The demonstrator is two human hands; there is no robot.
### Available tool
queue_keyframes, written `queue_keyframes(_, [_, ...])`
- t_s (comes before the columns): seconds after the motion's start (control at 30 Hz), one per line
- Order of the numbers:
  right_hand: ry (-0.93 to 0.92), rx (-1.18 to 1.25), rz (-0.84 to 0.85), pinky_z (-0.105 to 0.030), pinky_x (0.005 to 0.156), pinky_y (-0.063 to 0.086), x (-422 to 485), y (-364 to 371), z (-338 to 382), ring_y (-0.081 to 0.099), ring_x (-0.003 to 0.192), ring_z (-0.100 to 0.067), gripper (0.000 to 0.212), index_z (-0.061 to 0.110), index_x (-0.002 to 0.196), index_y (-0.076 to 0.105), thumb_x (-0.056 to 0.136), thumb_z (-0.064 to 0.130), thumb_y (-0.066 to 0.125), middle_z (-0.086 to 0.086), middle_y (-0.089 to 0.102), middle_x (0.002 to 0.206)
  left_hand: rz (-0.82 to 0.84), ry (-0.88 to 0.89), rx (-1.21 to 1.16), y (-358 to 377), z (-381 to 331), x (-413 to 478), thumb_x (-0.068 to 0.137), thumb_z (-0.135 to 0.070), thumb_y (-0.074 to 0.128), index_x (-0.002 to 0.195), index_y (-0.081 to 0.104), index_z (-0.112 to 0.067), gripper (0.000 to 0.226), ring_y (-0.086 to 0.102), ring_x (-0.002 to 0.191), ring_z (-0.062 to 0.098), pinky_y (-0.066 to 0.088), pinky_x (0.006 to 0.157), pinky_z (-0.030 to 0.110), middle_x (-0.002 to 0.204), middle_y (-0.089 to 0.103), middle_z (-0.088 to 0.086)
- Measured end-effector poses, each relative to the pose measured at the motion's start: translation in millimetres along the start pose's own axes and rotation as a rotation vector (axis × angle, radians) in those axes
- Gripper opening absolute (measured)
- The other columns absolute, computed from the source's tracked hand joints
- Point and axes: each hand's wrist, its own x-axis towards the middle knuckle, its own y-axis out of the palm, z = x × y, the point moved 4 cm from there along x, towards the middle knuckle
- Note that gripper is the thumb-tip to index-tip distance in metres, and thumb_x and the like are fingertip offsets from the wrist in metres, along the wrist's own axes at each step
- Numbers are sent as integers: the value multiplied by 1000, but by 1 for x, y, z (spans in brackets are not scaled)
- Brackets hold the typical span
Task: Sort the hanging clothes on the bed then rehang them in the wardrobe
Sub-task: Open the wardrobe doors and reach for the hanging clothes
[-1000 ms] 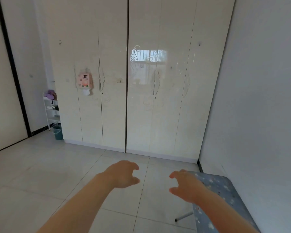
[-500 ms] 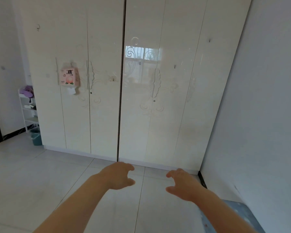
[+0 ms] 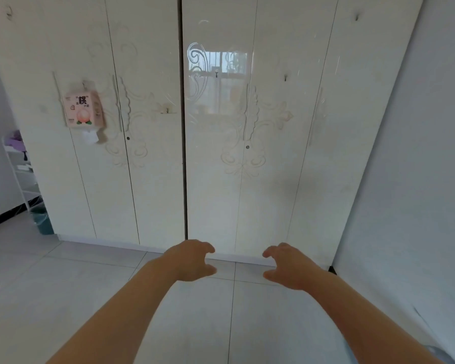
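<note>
Cream glossy panelled wardrobe [image 3: 153, 179] is seen at 12 o'clock, doors closed. Left hand [image 3: 192, 260] and right hand [image 3: 286, 265] are held at 6 o'clock, fingers loosely curled, empty, apart from it.

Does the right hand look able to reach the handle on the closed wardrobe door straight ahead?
Probably yes. The right hand is empty and nothing stands between it and the handle; it is well below the handle, so it must rise, perhaps after a step closer.
</note>
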Motion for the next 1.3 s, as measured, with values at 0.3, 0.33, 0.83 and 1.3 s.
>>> queue_keyframes(0.3, [-8, 32, -29, -30, 102, 37, 168, -49, -35, 44, 124, -21, 55, 19, 138, 40, 89, 33, 59, -6, 41, 137, 2, 15, 27, -57, 19, 162, 93, -44, 50, 143, 32, -26, 56, 31, 136, 16, 28, 111, 32, 148, 34, -2])
queue_keyframes(0.33, [-10, 35, -16, -30, 103, 37, 184, -51, -38, 44, 124, -21, 55, 19, 139, 39, 89, 33, 59, -6, 41, 137, 12, 18, 21, -62, 22, 176, 93, -43, 50, 143, 32, -27, 56, 31, 136, 15, 28, 111, 32, 148, 34, -2])
queue_keyframes(0.83, [64, 40, -61, -27, 101, 37, 466, -107, -58, 46, 122, -18, 56, 19, 138, 40, 88, 34, 60, -4, 44, 136, -58, 153, 52, -151, 113, 457, 94, -43, 49, 144, 30, -28, 56, 31, 136, 15, 28, 111, 32, 147, 35, -2])
queue_keyframes(1.3, [94, 71, -251, -24, 102, 35, 674, -189, -89, 46, 122, -15, 50, 20, 136, 43, 90, 34, 58, -2, 47, 134, -309, 325, 135, -254, 144, 672, 95, -42, 45, 145, 27, -28, 55, 29, 136, 16, 28, 111, 34, 149, 31, -4])
